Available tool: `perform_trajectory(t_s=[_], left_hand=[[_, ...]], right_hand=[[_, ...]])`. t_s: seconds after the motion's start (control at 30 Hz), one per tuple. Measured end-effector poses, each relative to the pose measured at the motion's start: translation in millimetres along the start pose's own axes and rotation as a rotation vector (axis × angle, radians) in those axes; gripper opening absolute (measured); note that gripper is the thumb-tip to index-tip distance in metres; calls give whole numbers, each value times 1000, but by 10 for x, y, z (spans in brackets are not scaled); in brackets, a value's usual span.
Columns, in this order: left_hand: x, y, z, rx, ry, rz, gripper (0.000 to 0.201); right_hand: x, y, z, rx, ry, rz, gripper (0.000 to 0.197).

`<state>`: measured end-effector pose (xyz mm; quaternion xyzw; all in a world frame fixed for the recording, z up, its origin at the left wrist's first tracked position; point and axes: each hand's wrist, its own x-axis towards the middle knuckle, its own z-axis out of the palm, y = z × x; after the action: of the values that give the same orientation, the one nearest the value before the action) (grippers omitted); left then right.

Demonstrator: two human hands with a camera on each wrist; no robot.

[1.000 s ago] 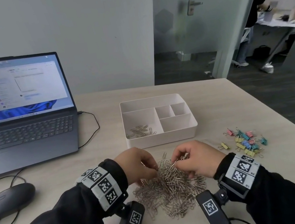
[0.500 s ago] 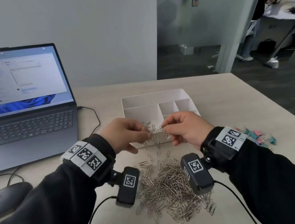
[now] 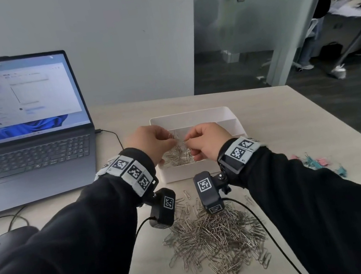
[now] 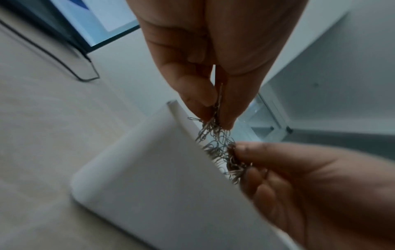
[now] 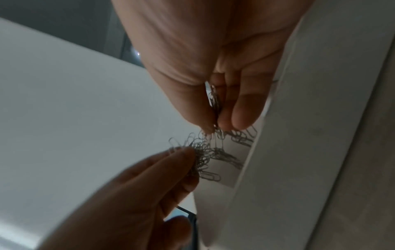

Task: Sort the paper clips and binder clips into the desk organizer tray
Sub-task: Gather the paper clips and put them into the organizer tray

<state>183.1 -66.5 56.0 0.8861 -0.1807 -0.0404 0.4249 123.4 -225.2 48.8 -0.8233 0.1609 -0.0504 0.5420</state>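
Note:
Both hands hover over the large left compartment of the white organizer tray (image 3: pixel 195 116). My left hand (image 3: pixel 151 143) and right hand (image 3: pixel 202 142) each pinch one end of a tangled bunch of silver paper clips (image 3: pixel 179 142), also seen in the left wrist view as paper clips (image 4: pixel 215 142) and in the right wrist view as paper clips (image 5: pixel 209 148). More clips (image 3: pixel 178 159) lie in the compartment below. A big loose pile of paper clips (image 3: pixel 217 241) lies on the desk in front of the tray. Coloured binder clips (image 3: pixel 319 163) lie at the right.
An open laptop (image 3: pixel 23 140) stands at the left, its cable (image 3: pixel 114 136) running near the tray. A dark mouse (image 3: pixel 1 245) sits at the near left. The desk's right edge runs diagonally past the binder clips. A person stands in the far room.
Both hands have lifted a bunch of paper clips out of the desk pile and carried it forward, from the tray's front edge to over its left compartment.

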Motion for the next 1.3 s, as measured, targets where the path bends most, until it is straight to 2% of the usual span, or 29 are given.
perform_trajectory(t_s=[0.2, 0.33, 0.43, 0.5, 0.6, 0.7, 0.77, 0.83, 0.97, 1.03, 1.17, 1.3], left_hand=[[56, 36, 121, 354, -46, 108, 12], [46, 46, 138, 442, -88, 107, 12], [-20, 33, 107, 384, -63, 112, 13], [-123, 28, 49, 270, -37, 113, 8], [-370, -10, -40, 85, -38, 96, 13], [-616, -143, -71, -110, -192, -16, 11], [-745, -243, -44, -127, -312, -64, 18], [-805, -331, 15, -40, -365, -92, 26], [-843, -379, 148, 365, -368, -115, 50], [-884, -339, 191, 476, -380, -126, 50], [-1007, -293, 255, 478, -452, -72, 50], [-1140, -253, 295, 378, -542, -3, 48]], right_hand=[[15, 21, 43, -157, -10, -37, 6], [-31, 10, 15, -175, -50, -69, 8], [-139, 24, -40, -136, -39, -100, 9], [-250, 64, -102, -107, -13, -118, 9], [-514, 178, -231, -127, -28, -114, 12], [-761, 347, -348, -271, -102, -54, 17], [-865, 442, -410, -412, -151, -38, 22], [-899, 509, -442, -533, -197, -45, 27], [-886, 524, -364, -683, -281, 8, 50], [-897, 506, -309, -779, -314, 6, 58], [-1026, 476, -248, -862, -394, -61, 61], [-1175, 505, -264, -837, -439, -113, 60]])
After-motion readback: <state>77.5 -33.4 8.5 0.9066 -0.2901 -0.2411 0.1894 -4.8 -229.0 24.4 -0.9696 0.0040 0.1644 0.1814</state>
